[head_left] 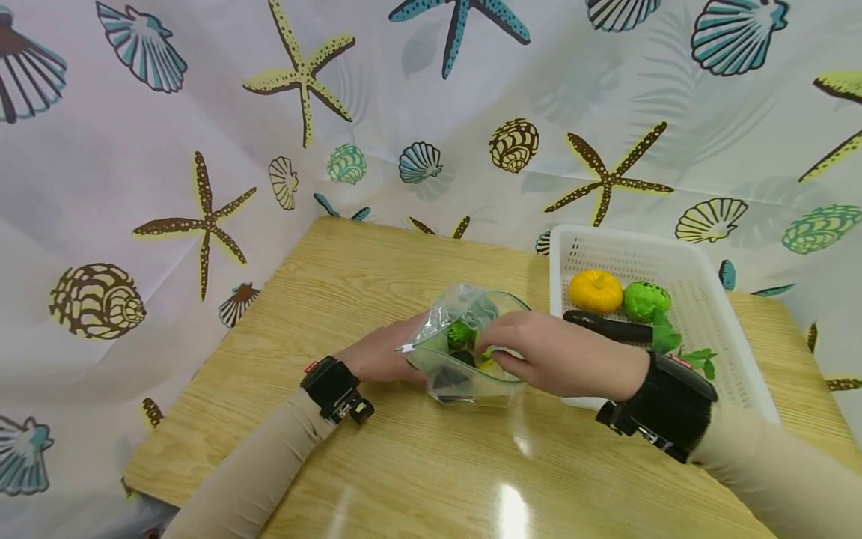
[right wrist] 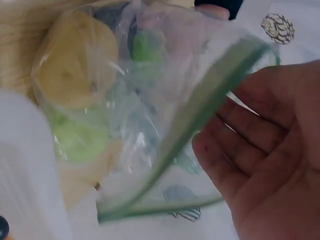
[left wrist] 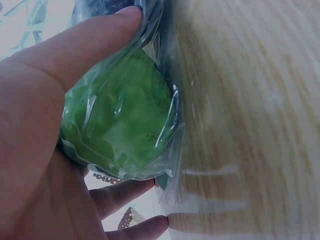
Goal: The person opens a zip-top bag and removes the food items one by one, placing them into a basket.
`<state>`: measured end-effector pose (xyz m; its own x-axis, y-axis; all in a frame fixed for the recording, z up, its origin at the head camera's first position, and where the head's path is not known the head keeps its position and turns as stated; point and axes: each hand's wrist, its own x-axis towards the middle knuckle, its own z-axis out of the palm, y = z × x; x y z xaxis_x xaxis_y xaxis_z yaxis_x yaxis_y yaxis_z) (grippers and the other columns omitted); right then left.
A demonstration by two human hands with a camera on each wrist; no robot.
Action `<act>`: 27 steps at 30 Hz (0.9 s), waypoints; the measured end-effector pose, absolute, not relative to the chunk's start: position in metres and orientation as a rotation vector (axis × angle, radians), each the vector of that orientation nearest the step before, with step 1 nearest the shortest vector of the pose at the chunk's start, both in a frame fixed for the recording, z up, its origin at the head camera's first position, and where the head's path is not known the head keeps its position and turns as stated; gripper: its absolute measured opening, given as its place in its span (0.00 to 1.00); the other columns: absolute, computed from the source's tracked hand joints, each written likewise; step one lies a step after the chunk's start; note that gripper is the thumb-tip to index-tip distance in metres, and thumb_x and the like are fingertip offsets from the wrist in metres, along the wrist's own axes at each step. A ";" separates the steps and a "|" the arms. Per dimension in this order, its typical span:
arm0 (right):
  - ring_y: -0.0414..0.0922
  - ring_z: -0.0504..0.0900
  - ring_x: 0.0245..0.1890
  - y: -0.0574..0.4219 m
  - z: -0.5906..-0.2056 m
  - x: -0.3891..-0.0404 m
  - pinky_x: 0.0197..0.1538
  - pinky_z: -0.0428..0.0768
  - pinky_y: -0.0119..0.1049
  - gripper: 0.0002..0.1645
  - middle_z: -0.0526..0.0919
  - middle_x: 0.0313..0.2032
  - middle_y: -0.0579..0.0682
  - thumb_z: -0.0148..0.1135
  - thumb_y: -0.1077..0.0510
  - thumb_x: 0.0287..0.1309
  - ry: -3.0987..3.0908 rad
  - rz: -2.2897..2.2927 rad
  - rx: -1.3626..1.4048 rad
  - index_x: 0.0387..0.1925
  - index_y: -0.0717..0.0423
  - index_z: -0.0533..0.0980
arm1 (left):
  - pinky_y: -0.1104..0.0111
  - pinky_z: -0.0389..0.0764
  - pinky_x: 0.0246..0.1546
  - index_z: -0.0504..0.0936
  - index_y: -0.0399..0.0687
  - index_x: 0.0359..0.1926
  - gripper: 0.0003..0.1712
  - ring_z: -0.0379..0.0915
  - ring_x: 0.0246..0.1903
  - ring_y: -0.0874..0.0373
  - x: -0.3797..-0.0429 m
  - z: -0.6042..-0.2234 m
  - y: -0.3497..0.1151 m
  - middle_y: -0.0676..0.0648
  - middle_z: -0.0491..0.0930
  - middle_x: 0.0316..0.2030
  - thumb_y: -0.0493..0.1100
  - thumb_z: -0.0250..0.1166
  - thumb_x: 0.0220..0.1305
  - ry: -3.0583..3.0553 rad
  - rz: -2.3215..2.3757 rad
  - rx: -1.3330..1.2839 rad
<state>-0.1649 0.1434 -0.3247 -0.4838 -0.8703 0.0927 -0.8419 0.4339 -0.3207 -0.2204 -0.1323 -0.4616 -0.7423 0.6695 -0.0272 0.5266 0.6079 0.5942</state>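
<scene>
Glare spots the tabletop [head_left: 404, 464]; wrist views look dimmer, softer.

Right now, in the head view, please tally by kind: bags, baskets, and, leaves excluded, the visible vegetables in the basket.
Clear bag: 1
White basket: 1
Round yellow vegetable: 1
Round green vegetable: 1
Long dark vegetable: 1
Total: 5

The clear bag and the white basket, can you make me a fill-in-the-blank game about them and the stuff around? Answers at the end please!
1. The hand on the side of the clear bag away from the white basket is the person's ____ hand.
2. The top of the bag is ____, not sealed.
3. In the basket, the round thing beside the yellow pumpkin is coloured ____.
4. The table has a grain like ____.

Missing words: left; open; green; wood.
</scene>
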 end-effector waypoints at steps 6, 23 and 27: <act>0.40 0.75 0.47 0.126 -0.346 -0.176 0.47 0.79 0.37 0.17 0.83 0.46 0.51 0.50 0.68 0.64 2.481 -0.241 -1.578 0.50 0.58 0.79 | 0.54 0.70 0.54 0.38 0.66 0.75 0.69 0.58 0.59 0.60 -0.222 -0.465 -0.131 0.52 0.59 0.67 0.61 0.76 0.41 2.537 0.874 1.000; 0.38 0.67 0.21 0.127 -0.363 -0.193 0.23 0.69 0.32 0.14 0.70 0.19 0.40 0.59 0.69 0.54 2.502 0.057 -1.511 0.24 0.46 0.78 | 0.58 0.73 0.50 0.39 0.64 0.75 0.70 0.63 0.52 0.62 -0.225 -0.467 -0.129 0.52 0.66 0.60 0.59 0.78 0.40 2.584 0.799 0.958; 0.39 0.71 0.27 0.127 -0.363 -0.193 0.29 0.76 0.36 0.12 0.78 0.26 0.40 0.61 0.67 0.55 2.526 0.084 -1.515 0.28 0.45 0.80 | 0.59 0.73 0.47 0.39 0.66 0.75 0.69 0.64 0.50 0.62 -0.226 -0.467 -0.129 0.53 0.67 0.59 0.61 0.77 0.40 2.571 0.808 0.963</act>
<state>-0.1934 0.1270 -0.3632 -0.4571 -0.8677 -0.1951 -0.8787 0.4745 -0.0515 -0.2260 -0.1289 -0.4668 -0.7390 0.6709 -0.0614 0.5153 0.6216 0.5900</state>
